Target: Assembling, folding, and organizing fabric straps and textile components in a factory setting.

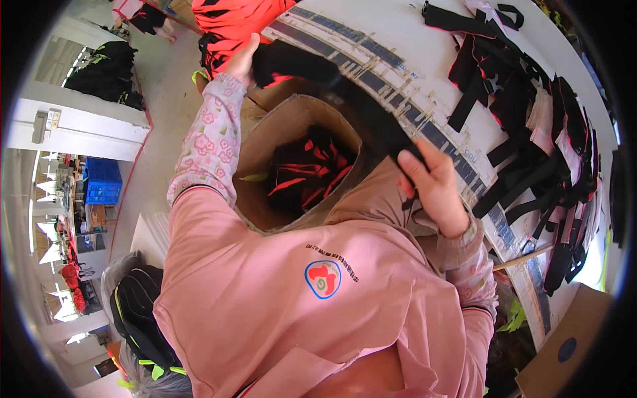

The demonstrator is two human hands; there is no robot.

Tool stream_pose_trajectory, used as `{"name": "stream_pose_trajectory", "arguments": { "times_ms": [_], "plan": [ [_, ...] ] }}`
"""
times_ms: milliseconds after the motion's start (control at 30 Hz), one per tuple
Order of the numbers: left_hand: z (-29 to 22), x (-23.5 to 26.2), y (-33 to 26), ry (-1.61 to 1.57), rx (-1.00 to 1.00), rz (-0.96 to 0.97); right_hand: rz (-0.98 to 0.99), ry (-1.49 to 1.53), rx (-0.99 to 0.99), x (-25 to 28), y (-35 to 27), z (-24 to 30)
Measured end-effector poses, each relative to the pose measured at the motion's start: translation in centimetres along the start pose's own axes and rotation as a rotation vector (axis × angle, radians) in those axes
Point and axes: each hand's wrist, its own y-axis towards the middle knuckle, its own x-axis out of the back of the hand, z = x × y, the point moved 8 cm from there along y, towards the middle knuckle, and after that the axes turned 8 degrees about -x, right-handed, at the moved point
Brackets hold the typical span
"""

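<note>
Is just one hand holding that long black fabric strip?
No, the left hand and the right hand both hold the long black fabric strip.

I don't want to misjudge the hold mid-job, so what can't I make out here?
All in the head view:
- Left hand: most fingers, hidden behind the black fabric band.
- Right hand: some fingertips, hidden by the hand itself and the band.
- Cardboard box: its bottom, covered by black-and-orange pieces.
- Co-worker: head, cut off by the upper edge.
</note>
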Motion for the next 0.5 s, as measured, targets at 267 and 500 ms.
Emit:
{"name": "stream_pose_trajectory", "arguments": {
  "times_ms": [267,500],
  "plan": [
    [7.6,-11.0,-9.9,-0.044,0.231,0.542,0.122,0.269,-0.081,-1.6,2.3,-1.3],
    [11.4,-2.8,-9.0,0.168,-0.006,0.559,-0.149,0.527,0.043,8.0,3.5,-0.1]
  ]
}}
